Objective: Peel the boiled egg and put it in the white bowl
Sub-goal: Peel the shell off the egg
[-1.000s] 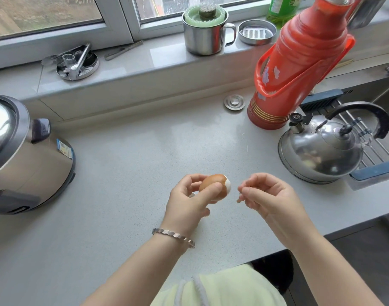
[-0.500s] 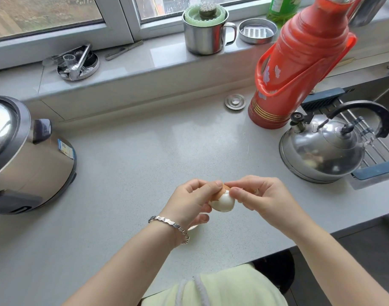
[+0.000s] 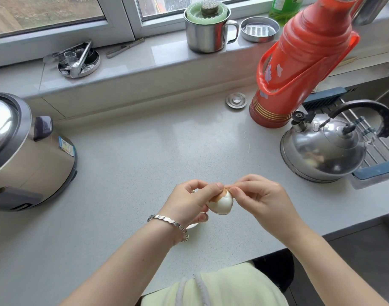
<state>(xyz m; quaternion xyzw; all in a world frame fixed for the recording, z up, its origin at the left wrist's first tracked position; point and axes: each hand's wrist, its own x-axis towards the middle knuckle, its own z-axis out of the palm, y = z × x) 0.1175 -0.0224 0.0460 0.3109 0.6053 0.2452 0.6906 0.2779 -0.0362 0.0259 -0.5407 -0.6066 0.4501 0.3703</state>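
- While your left hand (image 3: 189, 200) grips the egg (image 3: 222, 205), its bared white is likely slick and soft; hold the shelled end.
- Your right hand (image 3: 263, 198) pinches the brown shell (image 3: 220, 195).

- The left hand (image 3: 189, 202) and the right hand (image 3: 262, 199) are bare, with short, rounded fingernails; one nail on the left hand shows a pale, glossy surface.
- A silver metal bracelet (image 3: 169, 221) circles the left wrist. It is built of small, flat, angular links that catch the light, and it sits loosely just behind the hand.
- The left forearm (image 3: 127, 261) and the right forearm (image 3: 321, 261) are uncovered from the wrist down to the lower edge of the view.
- A pale green garment (image 3: 233, 288) of soft fabric covers the torso at the bottom centre.
- Two white twisted cords (image 3: 202, 290) run side by side down the front of that garment.
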